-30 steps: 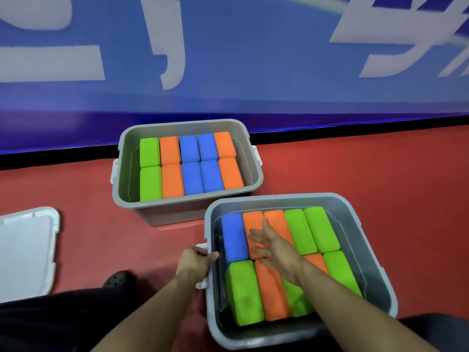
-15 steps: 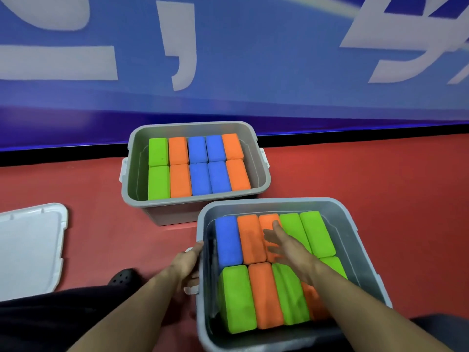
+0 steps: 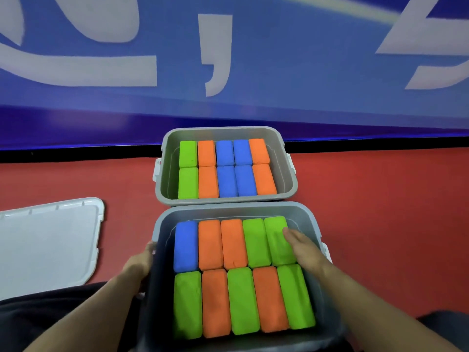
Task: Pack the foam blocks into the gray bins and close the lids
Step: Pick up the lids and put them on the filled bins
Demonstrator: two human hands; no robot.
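Resting hand: right hand point(image 3: 302, 246) lies flat, fingers straight, on a green block point(image 3: 278, 241) in the near bin point(image 3: 162, 250), lower middle of frame.
Left hand point(image 3: 140, 260): touches that bin's left wall; its grip I cannot tell.
Far bin point(image 3: 288, 179): middle of frame, full, touching the near bin.
Lid point(image 3: 48, 242): white, off, on the red floor point(image 3: 380, 212) at left.
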